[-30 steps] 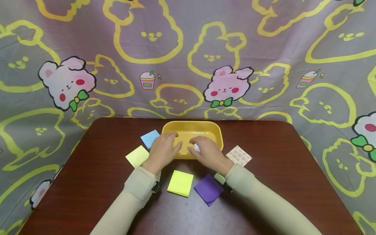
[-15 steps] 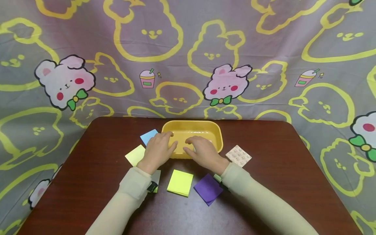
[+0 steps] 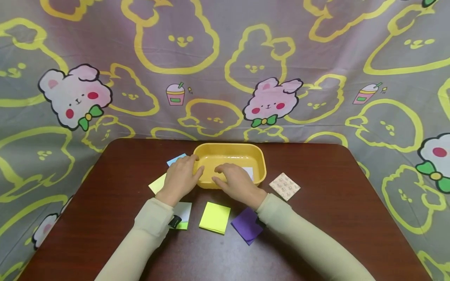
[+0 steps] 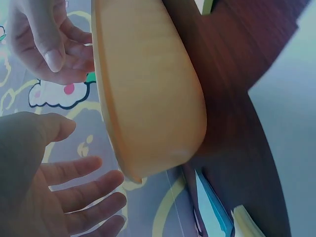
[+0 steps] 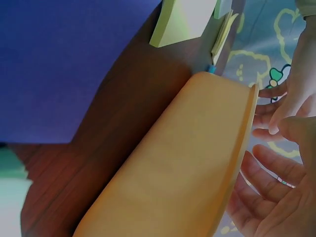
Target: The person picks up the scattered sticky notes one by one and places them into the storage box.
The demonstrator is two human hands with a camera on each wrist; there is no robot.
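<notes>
My left hand (image 3: 179, 177) is over the left end of a yellow plastic tray (image 3: 258, 164), fingers loosely bent with nothing between them. In the left wrist view its fingertips lie close to the rim at one corner. My right hand (image 3: 240, 183) hovers above the tray's front side, thumb and fingers apart and holding nothing. A white square of paper (image 3: 249, 171) lies inside the tray at the right, partly covered by that hand. Partly behind my left hand are a blue sticky-note pad (image 3: 175, 159) and a pale yellow pad (image 3: 157, 184).
In front of the tray lie a white-and-green pad (image 3: 184, 215), a bright yellow pad (image 3: 215, 217) and a purple pad (image 3: 247, 226), partly under my right sleeve. A patterned pad (image 3: 284, 186) is to the right. The dark table (image 3: 334, 203) meets a printed curtain (image 3: 225, 47) behind.
Both hands have shifted left across the tray. More of the white paper shows now, while my left hand covers more of the blue and pale yellow pads. The white-and-green pad has come into view.
</notes>
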